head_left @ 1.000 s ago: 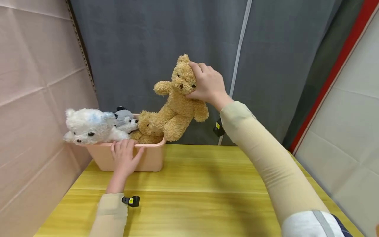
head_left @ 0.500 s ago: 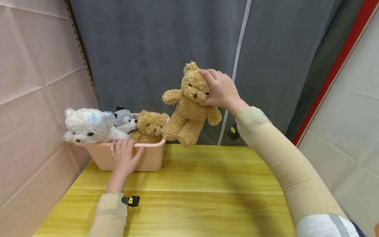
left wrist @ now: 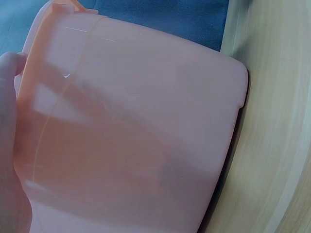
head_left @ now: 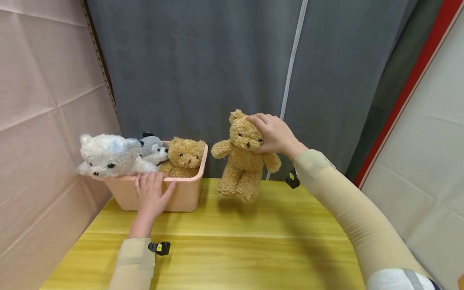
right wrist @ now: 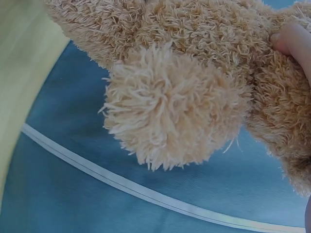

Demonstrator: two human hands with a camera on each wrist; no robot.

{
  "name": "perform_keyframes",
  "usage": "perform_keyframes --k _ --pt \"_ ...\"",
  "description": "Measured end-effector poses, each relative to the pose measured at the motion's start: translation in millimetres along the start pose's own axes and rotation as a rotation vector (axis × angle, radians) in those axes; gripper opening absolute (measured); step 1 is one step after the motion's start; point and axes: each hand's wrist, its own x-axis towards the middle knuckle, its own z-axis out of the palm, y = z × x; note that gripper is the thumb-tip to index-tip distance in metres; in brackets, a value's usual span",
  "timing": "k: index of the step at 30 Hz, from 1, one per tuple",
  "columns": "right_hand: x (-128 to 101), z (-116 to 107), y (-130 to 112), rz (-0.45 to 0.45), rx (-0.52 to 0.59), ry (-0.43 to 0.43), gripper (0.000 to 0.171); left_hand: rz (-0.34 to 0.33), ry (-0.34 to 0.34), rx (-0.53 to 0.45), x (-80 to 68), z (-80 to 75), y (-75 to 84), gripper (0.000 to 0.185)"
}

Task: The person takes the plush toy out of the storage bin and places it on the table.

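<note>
My right hand grips a tan teddy bear by the side of its head, thumb under the cheek. Upright, the bear hangs just above the table, right of a pink plastic bin. Its curly arm fills the middle of the right wrist view. On the bin's near rim, my left hand holds with fingers hooked over the edge; the fingertips are hidden. Inside the bin sit a second tan teddy bear, a grey-and-white plush dog and a white plush bear leaning over the left rim.
The wooden table stretches in front of and right of the bin. A grey curtain closes off the back. Pale fabric walls stand at both sides, the right one with a red edge.
My right hand has moved the tan teddy bear rightward, away from the bin, then down toward the table. The second bear in the bin has straightened up. My left hand stays on the rim.
</note>
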Motion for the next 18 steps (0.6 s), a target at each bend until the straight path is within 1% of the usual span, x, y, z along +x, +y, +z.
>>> perform_keyframes --k 5,11,13,18 --pt "-9 15 -3 -0.003 -0.004 -0.053 0.101 0.0 -0.004 0.005 -1.4 0.6 0.3 0.046" --pt "-18 34 -3 -0.031 0.001 -0.032 0.098 0.009 0.012 0.001 -1.6 1.1 0.5 0.044" --pt "-21 39 -3 -0.04 0.017 -0.032 0.099 0.01 0.013 0.001 -1.9 1.5 0.6 0.043" --pt "-28 53 -4 -0.058 0.05 -0.074 0.102 0.007 0.023 -0.002 -3.2 1.7 1.6 0.042"
